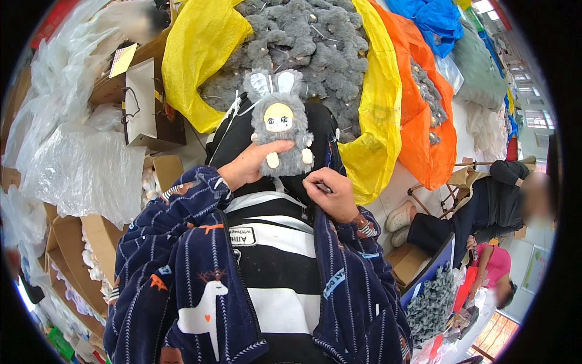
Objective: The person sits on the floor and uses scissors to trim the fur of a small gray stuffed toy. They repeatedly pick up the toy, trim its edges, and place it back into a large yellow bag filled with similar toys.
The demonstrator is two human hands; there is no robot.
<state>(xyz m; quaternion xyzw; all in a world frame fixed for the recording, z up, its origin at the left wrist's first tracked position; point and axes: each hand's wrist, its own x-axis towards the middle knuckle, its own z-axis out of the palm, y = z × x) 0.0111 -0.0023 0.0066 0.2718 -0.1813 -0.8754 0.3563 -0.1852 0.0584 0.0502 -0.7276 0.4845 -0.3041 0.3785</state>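
A grey plush bunny doll [280,134] with long white-lined ears, a pale yellow hood and a small face rests face-up over my lap. Around its lower left side my left hand [248,162] is closed, the thumb lying across its belly. My right hand [331,193] is curled just below and right of the doll's foot, its fingers pinched together; whatever they may hold is too small to make out. A thin white string [237,111] hangs by the doll's left ear.
A large yellow sack [379,103] full of grey plush pieces [303,42] stands open ahead. Beside it is an orange sack [418,139]. Cardboard boxes [76,261], clear plastic sheeting [85,170] and a paper bag [142,106] crowd the left. People sit at right.
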